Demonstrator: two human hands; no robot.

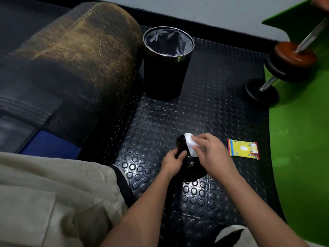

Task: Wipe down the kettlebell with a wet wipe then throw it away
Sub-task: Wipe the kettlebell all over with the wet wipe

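Note:
A black kettlebell stands on the studded black floor mat, largely covered by both hands. My left hand grips its handle from the left side. My right hand pinches a white wet wipe and holds it against the top of the kettlebell's handle. A black trash bin with a clear liner and a metal rim stands on the mat farther away, behind the kettlebell.
A yellow wet-wipe packet lies on the mat just right of my right hand. A worn brown and black bag fills the left. Dumbbells rest at the right by a green mat. My knee in beige cloth is at lower left.

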